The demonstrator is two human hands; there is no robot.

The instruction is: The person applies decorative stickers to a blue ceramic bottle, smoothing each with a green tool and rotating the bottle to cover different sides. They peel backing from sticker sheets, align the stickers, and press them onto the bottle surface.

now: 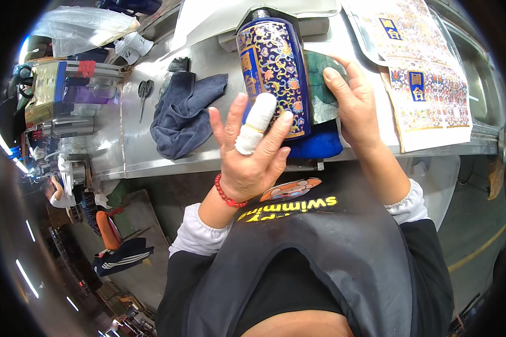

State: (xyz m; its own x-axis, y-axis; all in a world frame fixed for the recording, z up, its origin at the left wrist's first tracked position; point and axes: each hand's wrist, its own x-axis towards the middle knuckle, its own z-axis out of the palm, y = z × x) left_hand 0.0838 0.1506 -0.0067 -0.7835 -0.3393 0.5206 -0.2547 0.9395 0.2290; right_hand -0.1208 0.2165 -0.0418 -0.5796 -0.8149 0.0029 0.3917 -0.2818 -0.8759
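A dark blue bottle (272,73) with a colourful floral and gold pattern lies on its side on the metal bench, its neck pointing away from me. My left hand (250,154) is over its near left part with fingers spread; one finger is wrapped in white cloth, and I cannot tell whether the fingertips touch the bottle. To the right of the bottle, my right hand (351,101) pinches a green translucent sheet, like a flat scraper (321,87), between thumb and fingers. A bright blue cloth pad (320,145) shows under the bottle's near end.
Printed patterned sheets (427,95) are stacked on the right, beside a metal basin (480,84). A dark grey cloth (186,115) and black scissors (144,92) lie to the left. Farther left are a clear plastic bag (78,28) and a yellow box (46,84). Another person (62,194) is at far left.
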